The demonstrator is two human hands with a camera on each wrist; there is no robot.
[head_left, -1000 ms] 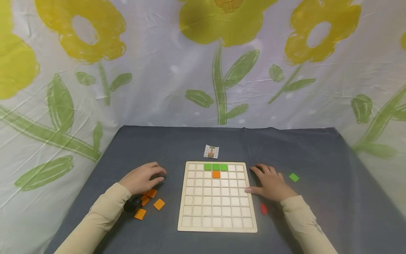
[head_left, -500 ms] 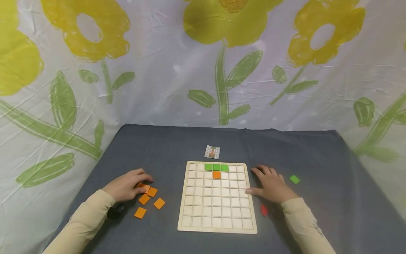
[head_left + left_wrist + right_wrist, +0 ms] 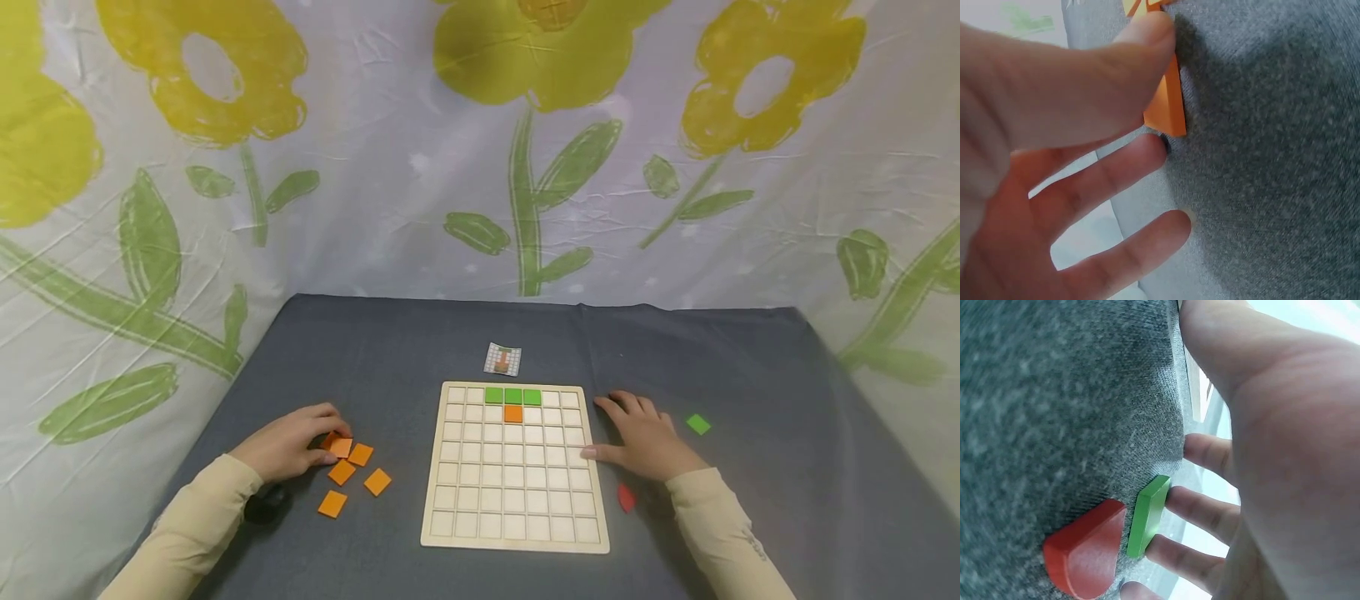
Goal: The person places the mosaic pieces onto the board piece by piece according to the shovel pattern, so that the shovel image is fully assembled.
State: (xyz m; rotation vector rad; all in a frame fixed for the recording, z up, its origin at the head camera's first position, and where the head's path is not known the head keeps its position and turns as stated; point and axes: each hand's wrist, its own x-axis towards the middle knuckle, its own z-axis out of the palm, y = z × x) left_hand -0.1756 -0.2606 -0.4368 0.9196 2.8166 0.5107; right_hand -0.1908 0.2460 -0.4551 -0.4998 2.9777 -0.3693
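My left hand [image 3: 288, 442] is at the left of the board, its thumb and index finger on an orange square tile [image 3: 1169, 103] at the edge of a loose group. The index fingertip is hidden behind the thumb in the left wrist view. More orange tiles [image 3: 342, 472] lie beside the fingers. With fingers spread, my right hand [image 3: 648, 437] rests at the right edge of the pale wooden grid board [image 3: 517, 546], thumb on its border. In the board's top row sit three green tiles [image 3: 513, 396], with one orange tile [image 3: 513, 413] below the middle one.
Behind the board lies a small pattern card [image 3: 502, 359]. A loose green tile [image 3: 698, 424] is right of my right hand, and a red piece [image 3: 626, 497] with a rounded side lies below it. Dark grey cloth [image 3: 405, 333] covers the table; a flowered curtain [image 3: 375, 208] stands behind.
My left hand has moved left and down to the orange tiles, uncovering several of them, and its thumb and finger have come onto one. The right hand stays in place.
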